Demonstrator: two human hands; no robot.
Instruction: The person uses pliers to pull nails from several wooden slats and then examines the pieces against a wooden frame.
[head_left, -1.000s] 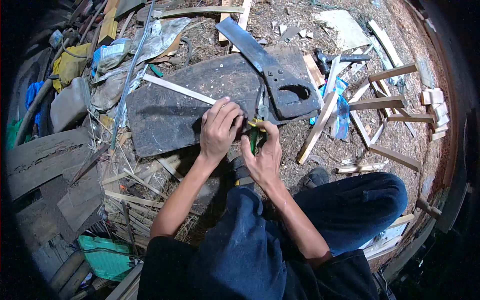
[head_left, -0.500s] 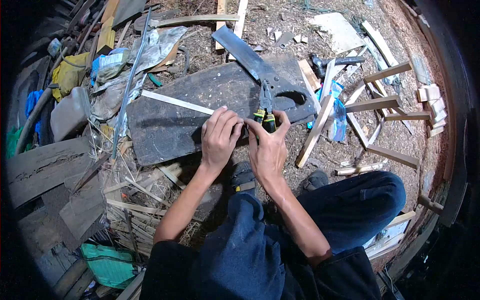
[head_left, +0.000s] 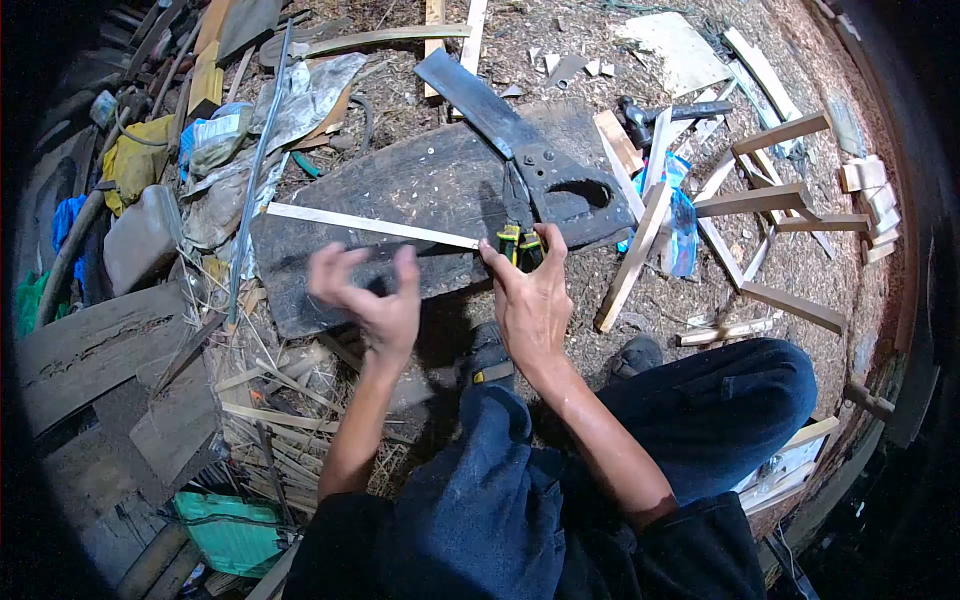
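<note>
A thin wooden strip [head_left: 370,224] extends leftward from my right hand [head_left: 535,305], whose thumb presses on its near end. The strip hovers above a dark, worn board [head_left: 340,290] and casts a shadow on it. Just beyond my right fingers are pliers [head_left: 514,236] with yellow-and-black handles, their jaws pointing away; the fingers partly hide the handles. My left hand [head_left: 372,305] is off the strip, blurred, with its fingers spread and nothing in them. A handsaw [head_left: 520,150] with a dark handle rests across the right part of the board.
A hammer [head_left: 670,115] lies beyond the board's right end. Several wooden pieces joined in a frame [head_left: 755,203] stand on the right. A metal rod [head_left: 262,160], cloths and a grey jug [head_left: 143,240] are at left. Thin sticks [head_left: 275,465] lie beside my legs.
My left hand has let go of the strip's near end and moved left, opening its fingers. The strip has turned slightly and shows more of its length; my right hand stays near the pliers.
</note>
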